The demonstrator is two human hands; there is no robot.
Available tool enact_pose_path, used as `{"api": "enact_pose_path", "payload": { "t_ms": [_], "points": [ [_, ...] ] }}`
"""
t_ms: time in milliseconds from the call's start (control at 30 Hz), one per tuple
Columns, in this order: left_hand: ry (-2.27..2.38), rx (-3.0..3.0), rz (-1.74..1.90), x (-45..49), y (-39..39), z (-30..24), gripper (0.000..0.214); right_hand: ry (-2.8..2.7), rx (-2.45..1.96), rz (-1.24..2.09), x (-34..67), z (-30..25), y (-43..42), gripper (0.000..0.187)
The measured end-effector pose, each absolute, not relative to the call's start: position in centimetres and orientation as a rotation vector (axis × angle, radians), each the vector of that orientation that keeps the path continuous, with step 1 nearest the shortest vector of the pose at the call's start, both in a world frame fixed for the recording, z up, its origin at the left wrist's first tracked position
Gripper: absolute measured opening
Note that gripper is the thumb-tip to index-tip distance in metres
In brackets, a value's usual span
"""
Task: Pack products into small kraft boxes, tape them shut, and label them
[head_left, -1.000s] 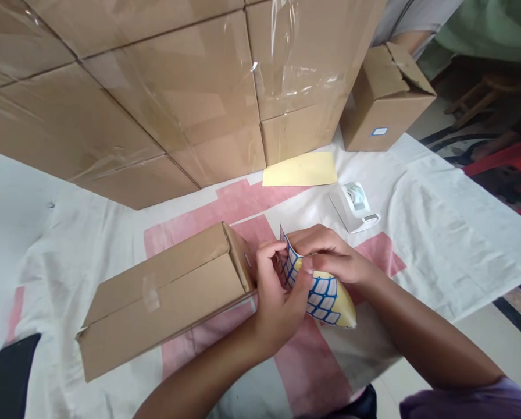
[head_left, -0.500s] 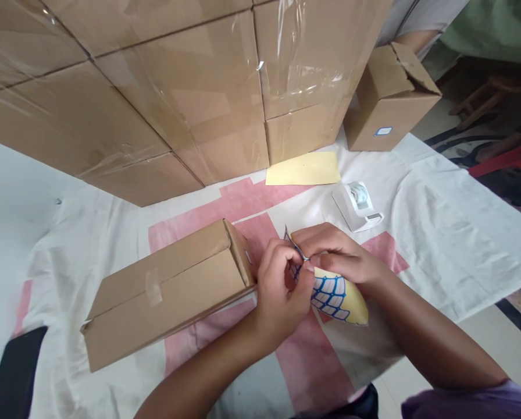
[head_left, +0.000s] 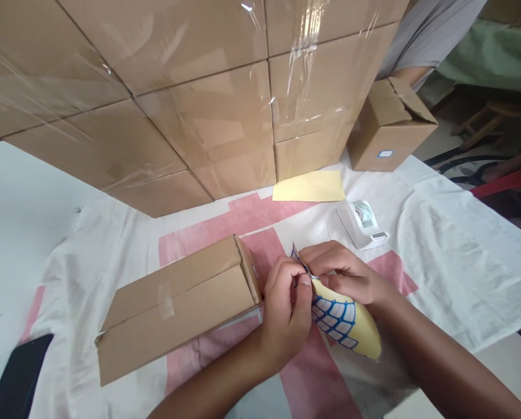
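Note:
Both hands meet over a curled sticker sheet (head_left: 336, 319), which has white labels edged in blue and a yellow backing. My left hand (head_left: 286, 308) is closed in a pinch at the sheet's bent upper edge; whether its fingertips have hold of a single label I cannot tell. My right hand (head_left: 343, 270) grips the sheet from the far side, its thumb close to my left fingertips. Just left of my hands lies a long closed cardboard box (head_left: 177, 311) with a piece of clear tape across its seam.
Stacked taped cartons (head_left: 208, 110) stand at the back. A yellow paper strip (head_left: 308, 186) and a white tape dispenser (head_left: 362, 225) lie on the cloth-covered table (head_left: 443, 233). A labelled cardboard box (head_left: 389, 131) stands at right, near a person's sleeve (head_left: 435, 35). A black phone (head_left: 20, 375) is at lower left.
The camera view has tilted, so everything sits slightly lower and further right. Both hands keep their hold on the sticker sheet, with only slight finger movement.

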State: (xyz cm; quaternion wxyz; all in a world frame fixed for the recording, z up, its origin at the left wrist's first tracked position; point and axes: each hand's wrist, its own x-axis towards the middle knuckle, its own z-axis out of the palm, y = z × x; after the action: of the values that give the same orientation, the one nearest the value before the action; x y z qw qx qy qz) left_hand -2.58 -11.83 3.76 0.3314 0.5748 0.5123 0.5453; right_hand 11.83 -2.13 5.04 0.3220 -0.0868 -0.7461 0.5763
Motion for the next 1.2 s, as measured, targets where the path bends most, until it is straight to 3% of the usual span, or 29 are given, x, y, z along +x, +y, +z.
{"api": "enact_pose_path", "payload": {
  "t_ms": [167,333,500,600,667,767,867,1000,1100,1200],
  "points": [
    [1.322,1.523,1.547,-2.5,-12.2,3.3,0.014,-1.978,-0.368,1.524,12.5,5.3,-1.4,0.036],
    [1.193,1.703,1.725,-2.6,-12.8,3.1,0.01,-1.861,-0.951,1.421,13.2,4.3,0.3,0.039],
    [1.088,1.931,1.647,-2.7,-13.5,5.7,0.009,-1.788,-1.552,0.847,12.6,3.0,1.4,0.024],
    [1.208,2.324,1.403,-3.8,-14.6,9.0,0.01,-1.832,-1.559,0.584,12.4,4.2,0.4,0.031],
    [1.314,2.722,1.242,-5.0,-15.3,11.1,0.009,-1.892,-1.373,0.863,12.3,5.6,-0.8,0.034],
    [1.399,3.042,1.11,-6.9,-16.0,12.6,0.009,-1.863,-0.87,1.797,11.7,6.9,-2.8,0.053],
    [1.411,3.108,1.003,-8.2,-16.3,12.1,0.012,-1.697,-0.467,2.311,10.6,6.5,-4.2,0.047],
    [1.37,3.143,0.965,-9.0,-16.7,10.8,0.01,-1.719,-0.36,2.378,9.6,5.4,-4.8,0.022],
    [1.461,3.1,0.921,-9.9,-16.9,10.3,0.016,-1.757,-0.332,2.29,9.4,5.1,-4.5,0.022],
    [1.957,2.901,0.683,-12.2,-16.7,10.2,0.055,-1.722,-0.448,2.064,9.1,4.8,-4.2,0.023]
  ]
}}
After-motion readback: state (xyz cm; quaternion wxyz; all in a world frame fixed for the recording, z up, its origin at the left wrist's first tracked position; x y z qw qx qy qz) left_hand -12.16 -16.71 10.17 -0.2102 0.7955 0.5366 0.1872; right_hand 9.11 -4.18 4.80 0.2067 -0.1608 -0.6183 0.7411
